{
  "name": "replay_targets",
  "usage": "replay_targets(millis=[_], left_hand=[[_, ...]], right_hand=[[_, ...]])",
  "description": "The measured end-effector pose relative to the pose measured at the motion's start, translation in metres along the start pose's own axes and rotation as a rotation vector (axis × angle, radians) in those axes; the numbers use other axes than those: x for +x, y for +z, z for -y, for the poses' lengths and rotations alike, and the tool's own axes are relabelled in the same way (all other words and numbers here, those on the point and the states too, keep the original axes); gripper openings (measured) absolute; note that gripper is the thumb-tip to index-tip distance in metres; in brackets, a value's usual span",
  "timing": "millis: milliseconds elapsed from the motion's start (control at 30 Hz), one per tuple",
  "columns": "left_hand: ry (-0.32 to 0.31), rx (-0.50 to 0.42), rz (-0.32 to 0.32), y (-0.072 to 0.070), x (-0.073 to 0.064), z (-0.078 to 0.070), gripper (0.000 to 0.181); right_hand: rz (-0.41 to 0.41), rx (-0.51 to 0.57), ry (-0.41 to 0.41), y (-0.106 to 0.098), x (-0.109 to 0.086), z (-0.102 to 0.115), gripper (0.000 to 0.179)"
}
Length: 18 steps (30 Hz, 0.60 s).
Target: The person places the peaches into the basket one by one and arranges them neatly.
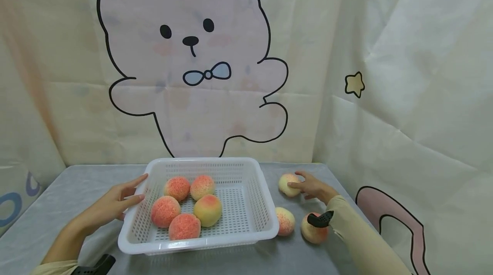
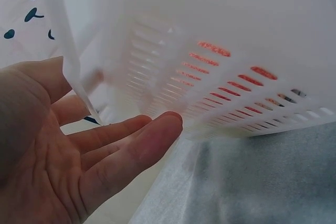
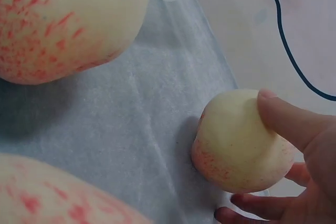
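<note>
My left hand touches the left side of a white plastic basket, its fingers nearly straight at the rim and wall. In the left wrist view the thumb lies against the slotted wall and one finger passes behind the rim. My right hand is at a pale yellow peach right of the basket. Its thumb lies over the peach, and the other fingers spread around the far side without visibly closing. Inside the basket lie several peaches, including a yellow one and a red one.
Two more peaches lie right of the basket: one pale with red specks by its wall, another partly covered by the right wrist's black strap. A grey cloth covers the table. Printed curtains stand behind and beside it.
</note>
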<state>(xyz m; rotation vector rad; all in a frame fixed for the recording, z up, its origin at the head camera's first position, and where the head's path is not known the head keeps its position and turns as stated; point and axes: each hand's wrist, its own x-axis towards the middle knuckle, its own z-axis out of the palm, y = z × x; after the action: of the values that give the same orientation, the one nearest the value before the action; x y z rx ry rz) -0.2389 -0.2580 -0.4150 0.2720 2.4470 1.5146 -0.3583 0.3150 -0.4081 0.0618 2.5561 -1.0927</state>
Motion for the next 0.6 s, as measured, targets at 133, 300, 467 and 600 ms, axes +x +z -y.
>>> replay_targets(millis=[133,300,467,600], left_hand=[[0.0,-0.002,0.001,0.001,0.0,0.001,0.081],[-0.002,0.002,-0.001,0.001,0.001,0.0,0.081],[-0.004,0.022,-0.008,0.002,0.002,0.0,0.082],[-0.008,0.026,-0.013,0.001,0.001,0.001,0.082]], right_hand=[[0.007,0.001,0.012,0.004,0.005,0.0,0.081],[-0.031,0.013,-0.03,0.007,0.006,-0.001,0.079],[-0.061,0.049,-0.14,0.007,0.0,0.005,0.076],[-0.079,0.081,-0.222,0.005,-0.003,0.015,0.074]])
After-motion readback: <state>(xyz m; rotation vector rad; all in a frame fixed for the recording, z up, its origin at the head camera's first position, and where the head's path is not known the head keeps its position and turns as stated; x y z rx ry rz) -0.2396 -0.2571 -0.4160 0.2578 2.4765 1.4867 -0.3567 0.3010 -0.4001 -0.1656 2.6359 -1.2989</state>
